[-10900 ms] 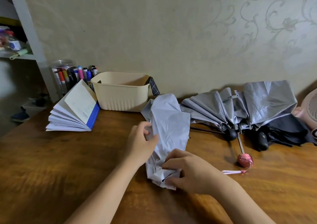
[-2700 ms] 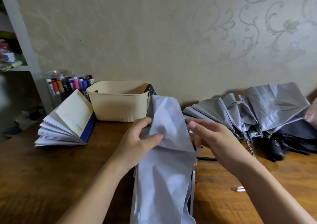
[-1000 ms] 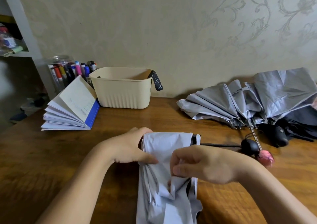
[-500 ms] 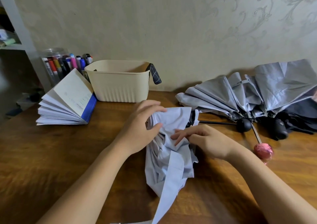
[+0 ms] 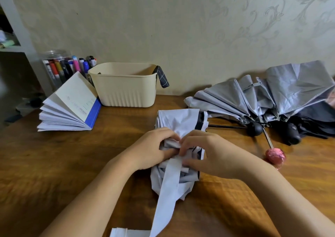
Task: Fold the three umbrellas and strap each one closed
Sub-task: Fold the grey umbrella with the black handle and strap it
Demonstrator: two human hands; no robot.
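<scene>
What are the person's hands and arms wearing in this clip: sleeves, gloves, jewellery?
Nothing visible. Both forearms are bare right to the bottom edge of the picture, with no sleeve in view. The left hand and right hand have no gloves, and no rings, watch or bracelets show on the visible sides.

3 umbrellas on the wooden table. Pale blue umbrella (image 5: 178, 120): collapsed, bunched, at centre, its strap (image 5: 167, 191) trailing loose toward the viewer. Silver-grey umbrella (image 5: 253, 99): half-open, pink handle (image 5: 275, 156), far right. Black umbrella (image 5: 311, 124): collapsed, partly beneath it.

Both hands, left (image 5: 152, 149) and right (image 5: 210, 155), are bare, forearms uncovered, with no sleeves, rings or watch.
</scene>
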